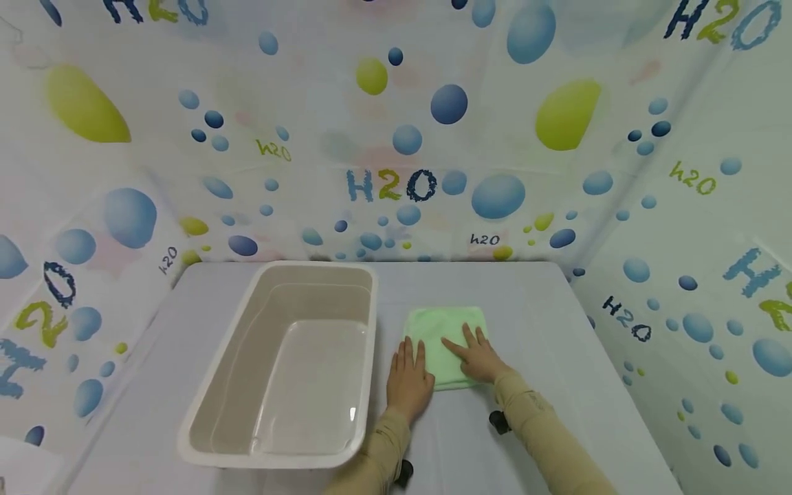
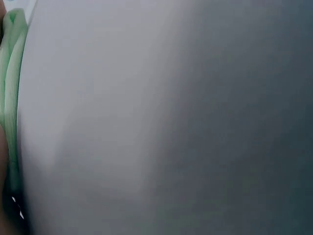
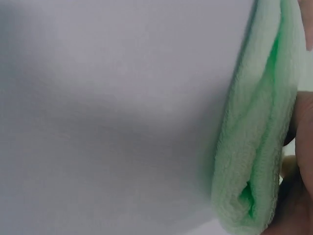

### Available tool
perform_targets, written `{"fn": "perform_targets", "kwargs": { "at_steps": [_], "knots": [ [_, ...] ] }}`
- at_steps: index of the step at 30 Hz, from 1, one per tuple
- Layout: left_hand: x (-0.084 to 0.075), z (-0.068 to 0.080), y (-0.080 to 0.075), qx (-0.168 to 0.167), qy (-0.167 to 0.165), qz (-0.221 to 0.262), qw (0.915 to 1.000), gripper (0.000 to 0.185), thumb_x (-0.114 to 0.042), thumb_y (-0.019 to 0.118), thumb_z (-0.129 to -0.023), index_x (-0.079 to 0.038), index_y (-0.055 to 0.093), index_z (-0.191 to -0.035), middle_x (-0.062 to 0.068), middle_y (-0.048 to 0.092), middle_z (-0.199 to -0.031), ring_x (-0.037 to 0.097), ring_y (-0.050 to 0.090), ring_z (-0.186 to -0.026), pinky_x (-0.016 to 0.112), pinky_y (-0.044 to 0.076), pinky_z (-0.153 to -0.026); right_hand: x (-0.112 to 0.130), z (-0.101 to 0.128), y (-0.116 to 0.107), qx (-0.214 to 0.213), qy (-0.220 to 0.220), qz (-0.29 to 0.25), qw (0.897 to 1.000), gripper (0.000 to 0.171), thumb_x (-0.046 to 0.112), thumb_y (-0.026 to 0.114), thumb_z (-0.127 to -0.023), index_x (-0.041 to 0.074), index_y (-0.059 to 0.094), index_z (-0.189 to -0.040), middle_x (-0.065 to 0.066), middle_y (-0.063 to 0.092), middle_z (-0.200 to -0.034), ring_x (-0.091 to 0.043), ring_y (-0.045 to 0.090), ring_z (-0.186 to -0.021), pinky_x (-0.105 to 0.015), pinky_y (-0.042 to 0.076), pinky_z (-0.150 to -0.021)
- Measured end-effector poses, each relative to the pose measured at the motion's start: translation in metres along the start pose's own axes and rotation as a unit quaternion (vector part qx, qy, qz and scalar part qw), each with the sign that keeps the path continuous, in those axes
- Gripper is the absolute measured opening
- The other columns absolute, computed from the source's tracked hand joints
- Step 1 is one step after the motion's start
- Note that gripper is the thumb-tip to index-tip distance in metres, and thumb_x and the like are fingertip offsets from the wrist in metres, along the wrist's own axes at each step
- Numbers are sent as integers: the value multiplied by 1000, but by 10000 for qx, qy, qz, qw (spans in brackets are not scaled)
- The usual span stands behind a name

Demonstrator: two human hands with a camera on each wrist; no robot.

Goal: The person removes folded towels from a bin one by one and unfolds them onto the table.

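A light green cloth (image 1: pixel 438 333), folded into a small square, lies flat on the white table. My left hand (image 1: pixel 409 383) rests along its left edge with the fingers straight and pointing away from me. On the right part of the cloth lies my right hand (image 1: pixel 482 359), fingers spread and the index finger reaching toward the middle. Thick folded layers of the cloth (image 3: pixel 254 122) show from the side in the right wrist view, fingers beside them. A strip of the green cloth (image 2: pixel 13 73) appears at the far left of the left wrist view.
A large beige plastic basin (image 1: pixel 247 385) stands on the table (image 1: pixel 526 302) just left of my left hand, with nothing inside. Behind the table and along both sides hangs a white sheet (image 1: pixel 309 89) printed with coloured drops and H2O lettering.
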State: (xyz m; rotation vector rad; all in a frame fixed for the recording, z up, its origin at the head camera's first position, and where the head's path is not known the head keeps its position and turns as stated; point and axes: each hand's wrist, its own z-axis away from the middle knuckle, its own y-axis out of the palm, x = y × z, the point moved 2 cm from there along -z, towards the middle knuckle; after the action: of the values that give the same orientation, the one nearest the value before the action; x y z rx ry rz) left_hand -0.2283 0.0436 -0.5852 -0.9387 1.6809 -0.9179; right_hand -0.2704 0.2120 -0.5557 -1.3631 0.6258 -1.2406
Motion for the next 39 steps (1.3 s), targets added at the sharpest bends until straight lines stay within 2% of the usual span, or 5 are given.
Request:
{"fn": "perform_targets", "kwargs": {
  "at_steps": [10, 16, 25, 32, 39],
  "knots": [
    [16, 20, 1, 175, -98, -157, 9997, 72, -50, 43, -93, 1, 33, -142, 17, 35, -149, 30, 31, -139, 45, 24, -114, 25, 0, 12, -1094, -541, 1049, 9870, 47, -3, 62, -83, 0, 52, -129, -17, 47, -116, -32, 45, -99, -44, 45, -83],
    [23, 35, -2, 148, -6, -299, 9994, 84, -61, 44, -88, 4, 34, -141, 19, 32, -150, 31, 29, -140, 45, 23, -114, 49, -19, 10, -582, -506, -560, 9954, 37, 5, 54, -90, 0, 53, -127, -9, 52, -99, -15, 46, -81, -33, 44, -71],
    [28, 38, -14, -477, 114, 255, 9985, 48, -21, 50, -91, 7, 49, -130, 22, 46, -140, 37, 40, -132, 50, 28, -109, 85, -42, 2, -20, 73, -675, 9977, 62, 42, 57, -90, 10, 40, -140, -23, 52, -122, -34, 61, -94, -49, 50, -85],
    [29, 40, -11, -544, -528, 635, 9951, 59, -27, 49, -94, 14, 37, -135, 29, 31, -146, 40, 25, -139, 14, -21, -108, 97, -40, -2, 571, 320, -567, 9962, 84, 37, 71, -76, 14, 31, -146, -26, 44, -129, -37, 60, -91, -48, 51, -79],
    [28, 40, -4, -384, -671, 753, 9942, 67, -38, 49, -94, 8, 33, -140, 26, 25, -150, 36, 20, -142, 37, 13, -118, 89, -42, -3, 606, 253, -355, 9972, 67, 9, 59, -83, 26, 36, -144, -21, 48, -112, -18, 46, -61, -30, 42, -52]
  ]
}}
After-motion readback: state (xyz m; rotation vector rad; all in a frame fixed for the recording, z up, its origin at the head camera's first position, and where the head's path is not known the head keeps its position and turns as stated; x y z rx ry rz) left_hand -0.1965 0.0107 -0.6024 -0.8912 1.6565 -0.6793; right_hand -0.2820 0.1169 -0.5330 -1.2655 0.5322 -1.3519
